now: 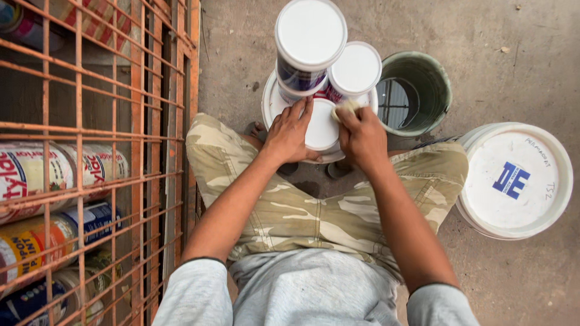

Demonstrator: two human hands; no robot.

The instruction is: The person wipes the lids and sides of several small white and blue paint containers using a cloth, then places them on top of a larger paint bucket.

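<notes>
I sit above a large white bucket (269,104) that carries three small white-lidded paint cans. My left hand (290,130) grips the side of the nearest can (321,127), fingers spread over its lid edge. My right hand (361,134) is closed on a pale cloth (345,108) and presses it against the same can's lid at its right rim. Two more cans stand behind: a tall one (310,33) and a shorter one (355,68), both touching each other.
An open grey-green bucket holding dark liquid (417,90) stands to the right of the cans. A big white lidded bucket (515,179) sits at my right knee. An orange wire rack (96,151) stocked with lying paint cans fills the left side. Concrete floor all around.
</notes>
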